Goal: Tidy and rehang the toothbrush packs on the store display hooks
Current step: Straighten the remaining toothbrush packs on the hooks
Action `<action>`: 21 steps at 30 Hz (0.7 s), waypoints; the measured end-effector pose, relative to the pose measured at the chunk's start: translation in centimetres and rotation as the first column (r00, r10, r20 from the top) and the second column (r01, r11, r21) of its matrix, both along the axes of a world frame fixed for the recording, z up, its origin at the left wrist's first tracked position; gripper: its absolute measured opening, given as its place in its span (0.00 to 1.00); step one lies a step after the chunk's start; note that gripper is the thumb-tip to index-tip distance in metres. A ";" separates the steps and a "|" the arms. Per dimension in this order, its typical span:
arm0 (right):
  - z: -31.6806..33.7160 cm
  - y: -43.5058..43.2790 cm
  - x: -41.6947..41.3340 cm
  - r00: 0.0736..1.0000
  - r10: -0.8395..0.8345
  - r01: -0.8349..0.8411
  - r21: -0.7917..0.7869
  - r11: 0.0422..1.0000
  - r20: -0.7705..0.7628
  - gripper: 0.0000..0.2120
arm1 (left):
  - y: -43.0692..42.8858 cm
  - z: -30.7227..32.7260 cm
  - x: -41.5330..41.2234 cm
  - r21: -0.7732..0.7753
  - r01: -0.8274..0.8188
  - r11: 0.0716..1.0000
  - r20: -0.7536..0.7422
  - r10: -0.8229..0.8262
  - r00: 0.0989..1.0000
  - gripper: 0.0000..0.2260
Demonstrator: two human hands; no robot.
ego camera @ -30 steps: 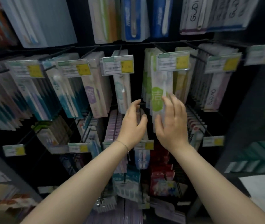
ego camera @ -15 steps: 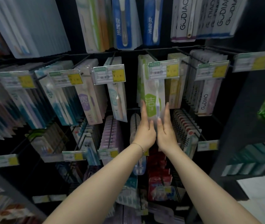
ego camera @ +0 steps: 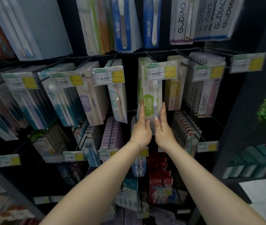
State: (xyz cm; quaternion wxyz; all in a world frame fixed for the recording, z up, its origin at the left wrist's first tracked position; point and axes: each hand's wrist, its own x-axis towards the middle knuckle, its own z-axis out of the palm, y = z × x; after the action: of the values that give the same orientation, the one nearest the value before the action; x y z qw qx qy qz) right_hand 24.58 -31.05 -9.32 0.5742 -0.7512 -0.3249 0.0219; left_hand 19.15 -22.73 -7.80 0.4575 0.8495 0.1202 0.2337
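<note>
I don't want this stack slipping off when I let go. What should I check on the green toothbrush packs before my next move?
1. Left hand flat on the green pack's left edge: ok.
2. Right hand flat on its right edge: ok.
3. It hangs roughly upright under the price tag: ok.
4. Its hole seated on the hook: cannot tell, the tag hides it.
5. Packs behind flush with the front one: cannot tell.

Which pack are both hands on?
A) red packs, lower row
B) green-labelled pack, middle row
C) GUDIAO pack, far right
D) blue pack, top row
B: the left hand and right hand press straight fingers against either side of the green-labelled pack on the middle row.
</note>
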 end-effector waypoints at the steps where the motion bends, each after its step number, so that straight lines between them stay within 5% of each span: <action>1: 0.0 0.0 0.0 1.000 -0.006 0.006 -0.006 1.000 0.004 0.27 | 0.1 -0.1 0.1 0.002 0.005 1.000 0.003 -0.005 1.000 0.31; 10: 0.5 -0.7 -0.6 0.999 -0.046 0.046 -0.023 0.999 0.002 0.29 | -0.2 0.4 -1.1 -0.038 0.069 0.997 0.037 -0.067 0.997 0.32; 16: 1.2 -1.0 -1.3 0.990 -0.113 0.119 -0.058 0.991 0.084 0.40 | 0.6 0.2 -2.2 -0.087 0.025 0.996 0.023 -0.023 0.999 0.36; 21: 1.7 -1.4 -2.2 0.932 -0.272 0.315 -0.168 0.934 0.238 0.37 | 2.2 0.4 -4.5 0.048 -0.055 0.997 -0.052 0.058 0.997 0.26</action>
State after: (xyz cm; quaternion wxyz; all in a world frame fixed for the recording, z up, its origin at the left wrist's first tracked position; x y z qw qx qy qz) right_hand 22.35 -32.47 -7.60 0.4536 -0.8441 -0.2634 -0.1114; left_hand 14.67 -20.53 -7.40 0.4275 0.8620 0.1508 0.2268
